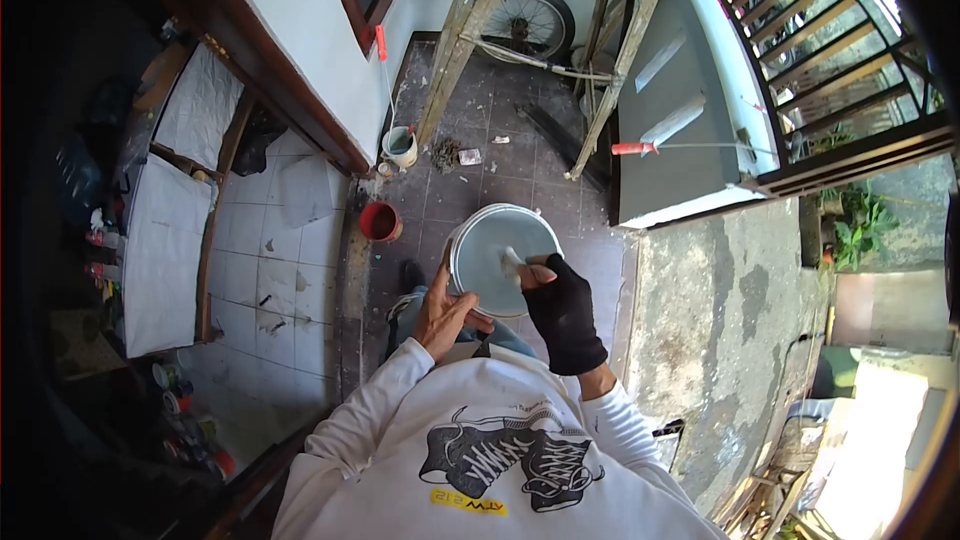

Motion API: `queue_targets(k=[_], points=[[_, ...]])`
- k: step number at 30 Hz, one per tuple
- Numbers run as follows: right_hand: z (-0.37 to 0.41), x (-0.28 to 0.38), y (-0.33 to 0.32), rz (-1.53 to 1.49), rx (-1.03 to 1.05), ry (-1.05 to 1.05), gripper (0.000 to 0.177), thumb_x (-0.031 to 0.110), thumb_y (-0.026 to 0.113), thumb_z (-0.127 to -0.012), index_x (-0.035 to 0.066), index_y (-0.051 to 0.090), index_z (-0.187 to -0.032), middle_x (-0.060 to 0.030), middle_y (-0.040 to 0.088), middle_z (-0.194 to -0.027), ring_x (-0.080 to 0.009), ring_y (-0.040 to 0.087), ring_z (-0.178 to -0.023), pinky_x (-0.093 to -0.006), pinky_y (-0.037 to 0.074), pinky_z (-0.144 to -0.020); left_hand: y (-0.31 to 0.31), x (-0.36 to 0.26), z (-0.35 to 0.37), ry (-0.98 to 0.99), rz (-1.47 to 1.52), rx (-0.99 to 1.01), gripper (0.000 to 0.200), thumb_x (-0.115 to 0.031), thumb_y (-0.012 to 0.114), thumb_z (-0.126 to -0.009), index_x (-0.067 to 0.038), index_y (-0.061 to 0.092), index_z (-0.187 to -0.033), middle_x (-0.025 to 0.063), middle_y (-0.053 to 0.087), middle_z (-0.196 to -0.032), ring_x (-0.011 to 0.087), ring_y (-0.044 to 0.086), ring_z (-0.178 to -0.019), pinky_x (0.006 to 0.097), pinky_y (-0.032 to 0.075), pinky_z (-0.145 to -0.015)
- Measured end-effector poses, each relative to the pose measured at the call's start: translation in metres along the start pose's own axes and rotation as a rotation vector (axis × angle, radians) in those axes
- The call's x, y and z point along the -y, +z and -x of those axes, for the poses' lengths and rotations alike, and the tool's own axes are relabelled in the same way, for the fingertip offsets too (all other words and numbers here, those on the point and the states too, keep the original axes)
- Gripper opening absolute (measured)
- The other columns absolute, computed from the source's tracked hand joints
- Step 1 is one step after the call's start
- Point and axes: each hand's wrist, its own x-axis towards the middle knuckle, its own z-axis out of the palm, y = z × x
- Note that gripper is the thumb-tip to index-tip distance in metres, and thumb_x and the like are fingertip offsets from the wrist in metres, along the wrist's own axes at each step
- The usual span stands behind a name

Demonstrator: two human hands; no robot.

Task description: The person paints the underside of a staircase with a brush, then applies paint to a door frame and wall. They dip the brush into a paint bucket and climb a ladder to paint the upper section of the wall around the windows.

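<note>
A white bucket (470, 240) full of pale grey-blue paint stands in front of me, seen from straight above. My left hand (445, 310), bare, grips the bucket's near left rim. My right hand (560, 310), in a black fingerless glove, reaches over the near right rim and pinches a small pale object (512, 262) at the paint's surface; what it is cannot be told. My white sleeves and printed shirt fill the bottom of the view.
A small red bucket (380, 221) and a white tub (399, 146) stand on the dark tiled floor to the left. A wooden ladder (470, 15) rises ahead. A paint roller (680, 147) lies on a grey wall top at right.
</note>
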Motion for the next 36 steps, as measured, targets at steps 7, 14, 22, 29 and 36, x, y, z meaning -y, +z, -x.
queue_targets(k=[7, 14, 22, 29, 36], points=[[-0.016, -0.001, 0.048, -0.173, -0.084, 0.082, 0.020, 0.021, 0.072, -0.101, 0.003, 0.067, -0.096, -0.0170, 0.069, -0.077, -0.0373, 0.072, -0.072, -0.0421, 0.054, -0.066, -0.012, -0.005, 0.009, -0.040, -0.002, 0.052, 0.070, 0.003, 0.054, -0.102, -0.012, 0.025, -0.164, 0.0226, 0.071, -0.124, 0.0330, 0.080, -0.083, 0.0423, 0.072, -0.070], [-0.019, -0.002, 0.046, -0.654, 0.071, 0.415, 0.024, 0.021, 0.075, -0.101, -0.002, 0.070, -0.102, -0.0063, 0.070, -0.078, -0.0129, 0.067, -0.068, -0.0322, 0.053, -0.065, -0.011, -0.019, 0.013, -0.007, -0.013, 0.040, 0.060, 0.000, 0.053, -0.104, -0.008, 0.030, -0.159, 0.0232, 0.070, -0.122, 0.0348, 0.079, -0.088, 0.0436, 0.072, -0.071], [-0.013, -0.022, -0.029, -0.839, 0.023, 0.579, 0.033, 0.026, 0.079, -0.100, -0.002, 0.071, -0.115, -0.0099, 0.075, -0.089, -0.0156, 0.071, -0.073, -0.0292, 0.060, -0.069, -0.013, -0.018, 0.003, -0.002, -0.002, -0.033, 0.062, -0.005, 0.056, -0.103, -0.006, 0.031, -0.159, 0.0214, 0.070, -0.123, 0.0306, 0.079, -0.085, 0.0402, 0.071, -0.069], [-0.009, -0.039, -0.039, -0.497, -0.029, 0.452, 0.029, 0.024, 0.079, -0.100, -0.001, 0.073, -0.113, -0.0065, 0.073, -0.089, -0.0118, 0.069, -0.077, -0.0312, 0.056, -0.068, -0.007, -0.014, -0.005, 0.016, -0.012, -0.027, 0.062, -0.003, 0.056, -0.102, -0.006, 0.031, -0.159, 0.0215, 0.069, -0.126, 0.0303, 0.079, -0.084, 0.0394, 0.071, -0.068], [-0.009, -0.034, -0.023, 0.058, -0.107, 0.141, 0.031, 0.021, 0.076, -0.102, 0.002, 0.070, -0.125, -0.0053, 0.067, -0.080, -0.0105, 0.060, -0.070, -0.0304, 0.050, -0.065, -0.007, -0.012, -0.007, 0.042, -0.071, -0.095, 0.070, -0.001, 0.054, -0.102, -0.011, 0.026, -0.166, 0.0197, 0.067, -0.131, 0.0313, 0.078, -0.082, 0.0391, 0.070, -0.066]])
